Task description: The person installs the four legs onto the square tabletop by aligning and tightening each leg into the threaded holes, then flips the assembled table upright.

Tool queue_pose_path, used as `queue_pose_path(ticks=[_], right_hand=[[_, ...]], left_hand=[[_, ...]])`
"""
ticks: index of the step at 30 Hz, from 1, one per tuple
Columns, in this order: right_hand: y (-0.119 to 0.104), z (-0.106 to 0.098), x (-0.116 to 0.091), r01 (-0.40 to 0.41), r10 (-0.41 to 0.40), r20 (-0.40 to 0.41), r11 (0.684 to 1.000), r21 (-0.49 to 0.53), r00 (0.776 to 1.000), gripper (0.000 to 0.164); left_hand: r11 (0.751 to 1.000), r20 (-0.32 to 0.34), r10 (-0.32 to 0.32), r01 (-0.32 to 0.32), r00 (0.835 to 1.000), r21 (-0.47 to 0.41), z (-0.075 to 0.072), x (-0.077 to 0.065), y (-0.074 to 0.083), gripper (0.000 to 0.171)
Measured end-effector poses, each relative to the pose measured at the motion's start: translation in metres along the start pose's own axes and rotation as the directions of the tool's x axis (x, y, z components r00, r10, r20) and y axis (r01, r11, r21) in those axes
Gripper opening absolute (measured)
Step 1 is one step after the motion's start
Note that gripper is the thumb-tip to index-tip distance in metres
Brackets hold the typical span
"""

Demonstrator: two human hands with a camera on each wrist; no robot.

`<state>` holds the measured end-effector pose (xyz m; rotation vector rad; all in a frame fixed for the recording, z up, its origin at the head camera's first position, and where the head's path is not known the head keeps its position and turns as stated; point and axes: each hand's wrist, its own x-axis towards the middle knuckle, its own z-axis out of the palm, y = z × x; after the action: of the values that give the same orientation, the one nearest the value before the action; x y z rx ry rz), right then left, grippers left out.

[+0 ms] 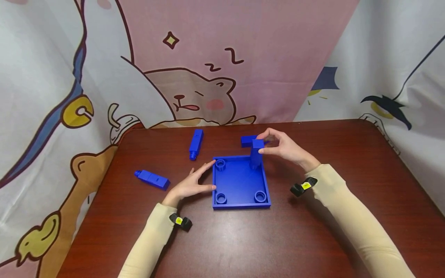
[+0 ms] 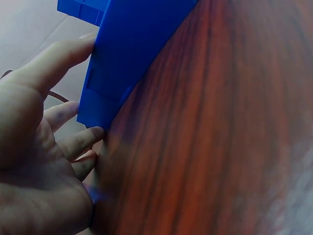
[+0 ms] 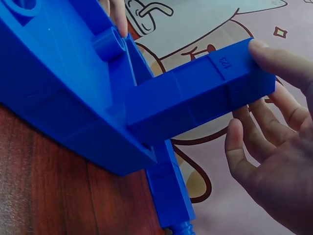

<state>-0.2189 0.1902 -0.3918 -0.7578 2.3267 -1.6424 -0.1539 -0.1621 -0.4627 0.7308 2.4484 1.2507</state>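
Note:
A blue square tabletop (image 1: 240,183) with a raised rim lies upside down, ring sockets showing in three corners. At its far right corner, my right hand (image 1: 285,148) pinches the upper end of a blue square table leg (image 1: 256,156) between thumb and fingers. This leg stands upright there, its lower end at the corner, and the socket beneath is hidden. In the right wrist view the leg (image 3: 195,93) bears a small number mark. My left hand (image 1: 189,185) touches the left rim with thumb and forefinger spread, the other fingers (image 2: 80,142) near the corner.
Another blue leg (image 1: 247,141) lies behind the tabletop, partly covered by the held one. Two more lie to the left, one at the back (image 1: 196,143) and one (image 1: 153,180) beside my left hand. A printed cloth (image 1: 271,58) hangs behind the brown table (image 1: 243,243).

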Motion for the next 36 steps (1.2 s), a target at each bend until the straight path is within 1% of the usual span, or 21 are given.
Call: queue_pose_path(ticks=[3,7,11,14,17,21,28,32,36], right_hand=[[0.000,0.002,-0.001,0.008,-0.007,-0.019,1.000,0.023,1.000,0.033],[0.000,0.006,-0.003,0.015,-0.013,-0.053,0.999,0.034,0.999,0.032],[0.000,0.012,-0.002,0.034,-0.030,-0.115,0.999,0.027,0.993,0.032],[0.000,0.018,-0.001,0.038,-0.035,-0.179,0.999,0.012,0.983,0.033],[-0.001,0.023,-0.001,0.022,-0.023,-0.244,1.000,-0.007,0.970,0.034],[-0.001,0.027,0.000,0.014,-0.016,-0.301,1.000,-0.010,0.954,0.035],[-0.039,0.037,-0.010,0.015,-0.032,-0.344,0.998,-0.053,0.938,0.031],[-0.039,0.040,-0.011,0.014,-0.037,-0.355,0.998,-0.066,0.934,0.031],[-0.036,0.041,-0.011,0.046,-0.066,-0.346,0.997,-0.068,0.936,0.033]], left_hand=[[1.000,0.000,0.004,-0.004,1.000,0.000,0.000,0.000,0.000,0.084],[1.000,0.011,-0.016,0.016,1.000,0.003,-0.001,-0.001,0.002,0.085],[0.999,0.019,-0.031,0.032,0.999,-0.009,-0.001,-0.001,0.002,0.087],[0.999,0.016,-0.035,0.036,0.999,-0.022,0.000,-0.001,0.003,0.087],[0.999,0.019,-0.039,0.040,0.999,-0.034,0.000,0.000,0.003,0.088],[0.998,0.029,-0.043,0.044,0.999,-0.034,0.002,0.000,0.004,0.088],[0.998,0.036,-0.064,0.065,0.997,-0.020,0.002,0.001,0.007,0.087],[0.997,0.047,-0.067,0.068,0.997,-0.022,0.002,0.000,0.008,0.086],[0.997,0.046,-0.064,0.065,0.997,-0.034,0.001,-0.001,0.009,0.084]])
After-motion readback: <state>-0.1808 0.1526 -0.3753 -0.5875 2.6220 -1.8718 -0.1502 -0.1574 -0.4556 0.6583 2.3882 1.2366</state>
